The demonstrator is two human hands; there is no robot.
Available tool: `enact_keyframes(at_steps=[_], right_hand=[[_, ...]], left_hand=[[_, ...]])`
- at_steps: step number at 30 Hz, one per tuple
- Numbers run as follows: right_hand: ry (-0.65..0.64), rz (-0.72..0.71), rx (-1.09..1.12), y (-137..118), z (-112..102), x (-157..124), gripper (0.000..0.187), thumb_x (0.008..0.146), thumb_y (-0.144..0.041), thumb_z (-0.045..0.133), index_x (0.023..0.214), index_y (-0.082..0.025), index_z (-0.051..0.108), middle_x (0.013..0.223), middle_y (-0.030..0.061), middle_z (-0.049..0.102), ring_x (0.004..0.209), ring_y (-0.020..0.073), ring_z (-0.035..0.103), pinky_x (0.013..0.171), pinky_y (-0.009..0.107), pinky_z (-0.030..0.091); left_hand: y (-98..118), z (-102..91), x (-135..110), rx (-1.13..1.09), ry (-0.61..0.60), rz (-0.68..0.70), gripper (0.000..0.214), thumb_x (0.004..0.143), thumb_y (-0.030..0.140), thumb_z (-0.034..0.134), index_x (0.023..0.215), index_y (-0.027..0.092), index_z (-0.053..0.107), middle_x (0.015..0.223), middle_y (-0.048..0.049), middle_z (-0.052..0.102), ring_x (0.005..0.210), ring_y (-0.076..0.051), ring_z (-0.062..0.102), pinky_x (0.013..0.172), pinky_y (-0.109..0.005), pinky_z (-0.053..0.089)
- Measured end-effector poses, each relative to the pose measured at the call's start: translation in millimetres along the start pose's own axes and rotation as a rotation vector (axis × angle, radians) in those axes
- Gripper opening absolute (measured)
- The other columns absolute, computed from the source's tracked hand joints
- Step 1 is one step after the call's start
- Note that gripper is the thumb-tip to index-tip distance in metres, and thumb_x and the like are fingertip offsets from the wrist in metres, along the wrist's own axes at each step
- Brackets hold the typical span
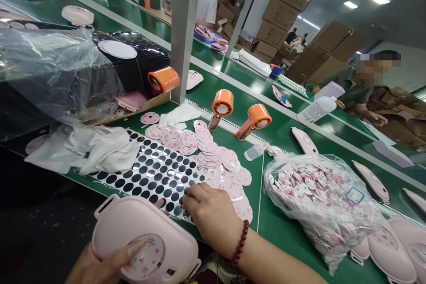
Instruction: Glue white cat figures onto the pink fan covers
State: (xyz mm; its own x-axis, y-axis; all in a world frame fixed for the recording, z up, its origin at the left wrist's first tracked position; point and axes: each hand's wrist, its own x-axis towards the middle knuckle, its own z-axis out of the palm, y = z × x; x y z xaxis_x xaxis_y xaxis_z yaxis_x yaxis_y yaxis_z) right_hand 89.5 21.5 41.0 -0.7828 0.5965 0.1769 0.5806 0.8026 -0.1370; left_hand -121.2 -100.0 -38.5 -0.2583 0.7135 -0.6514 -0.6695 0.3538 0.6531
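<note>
My left hand (pixel 100 264) grips a pink plastic case (pixel 133 226) from below, thumb lying on its round patterned inset (pixel 148 255). My right hand (pixel 209 211), with a red bead bracelet at the wrist, rests fingers down on a sheet of black round stickers (pixel 153 173), fingertips pinched at a dot near the sheet's right edge. Beside that hand lies a heap of pink round printed discs (pixel 213 159).
A clear bag of printed discs (pixel 319 195) lies right. Two orange handheld fans (pixel 221 106) stand on the green belt (pixel 282 235). White cloths (pixel 96 148), a plastic-covered black box (pixel 133 60), a metal post (pixel 184 31), pink shells (pixel 389 244) and a seated co-worker (pixel 369 93) surround.
</note>
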Motion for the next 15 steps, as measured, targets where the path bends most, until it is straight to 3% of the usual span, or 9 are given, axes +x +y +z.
enact_keyframes(at_steps=[5, 9, 12, 15], right_hand=[[0.025, -0.054, -0.011, -4, 4, 1, 0.016, 0.092, -0.007, 0.063, 0.080, -0.016, 0.067, 0.083, 0.0055, 0.069, 0.069, 0.0190, 0.060, 0.046, 0.029, 0.040], [0.087, -0.037, 0.039, 0, 15, 1, 0.021, 0.093, -0.010, 0.060, 0.075, -0.017, 0.066, 0.078, 0.0049, 0.069, 0.067, 0.0164, 0.061, 0.047, 0.024, 0.040], [0.178, 0.047, 0.125, 9, 19, 4, 0.020, 0.092, -0.015, 0.062, 0.072, -0.018, 0.066, 0.074, 0.0026, 0.068, 0.064, 0.0131, 0.063, 0.051, 0.021, 0.045], [0.315, 0.157, 0.228, 17, 11, 5, 0.019, 0.093, -0.012, 0.059, 0.076, -0.017, 0.068, 0.074, 0.0019, 0.069, 0.063, 0.0104, 0.066, 0.055, 0.018, 0.052]], left_hand=[[3, -1.9, 4, 0.151, -0.088, 0.044, 0.103, 0.055, 0.025, 0.095, 0.149, 0.040, 0.054, 0.138, -0.0038, 0.072, 0.133, -0.048, 0.058, 0.099, -0.055, 0.060], [10, 11.3, -5, 0.087, -0.022, -0.044, 0.103, 0.044, 0.027, 0.099, 0.140, 0.033, 0.063, 0.131, -0.0104, 0.075, 0.119, -0.053, 0.066, 0.091, -0.063, 0.062], [23, 34.1, -18, 0.073, 0.053, -0.064, 0.105, 0.032, 0.028, 0.100, 0.133, 0.028, 0.069, 0.116, -0.0130, 0.080, 0.111, -0.053, 0.069, 0.083, -0.058, 0.065], [33, 53.4, -27, -0.020, 0.100, -0.019, 0.094, 0.033, 0.036, 0.099, 0.124, 0.027, 0.074, 0.098, -0.0104, 0.083, 0.103, -0.050, 0.073, 0.074, -0.053, 0.065]])
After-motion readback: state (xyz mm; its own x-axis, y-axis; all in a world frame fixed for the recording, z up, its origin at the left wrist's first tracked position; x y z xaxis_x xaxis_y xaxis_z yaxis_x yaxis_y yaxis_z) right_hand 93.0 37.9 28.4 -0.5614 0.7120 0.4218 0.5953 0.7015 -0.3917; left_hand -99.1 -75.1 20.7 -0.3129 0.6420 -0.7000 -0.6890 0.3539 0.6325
